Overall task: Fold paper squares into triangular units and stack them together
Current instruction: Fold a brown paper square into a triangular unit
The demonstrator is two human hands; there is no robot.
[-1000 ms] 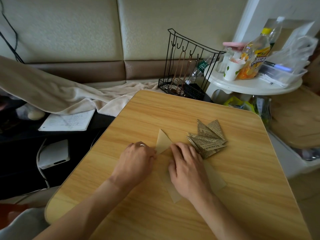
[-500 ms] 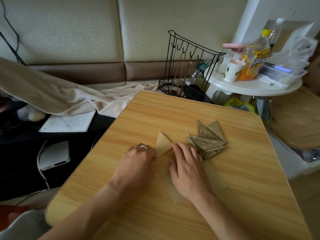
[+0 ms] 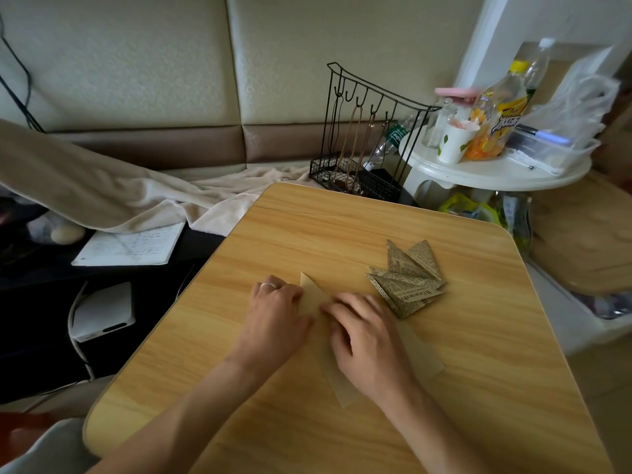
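Both hands lie palm-down on the light wood-grain tabletop (image 3: 342, 227), side by side over a plain tan paper sheet (image 3: 313, 295). The left hand (image 3: 273, 323) — a silver ring (image 3: 267, 286) on one finger — rests on the sheet's left part with its fingers bent over the paper edge; whether they pinch it I cannot tell. The right hand (image 3: 367, 336) presses down with fingers fairly straight and spread, their tips close to the left hand's knuckles.

One tan sheet is in work: a pointed flap shows just beyond the left hand, and two corners stick out on the near side of the right hand; its middle is hidden under the hands. Just beyond the right hand lies one fanned pile of folded newsprint-pattern triangular units (image 3: 407, 278) — about four or five, overlapping too much to count surely. The nearest unit's edge is just beside the right hand's fingers.
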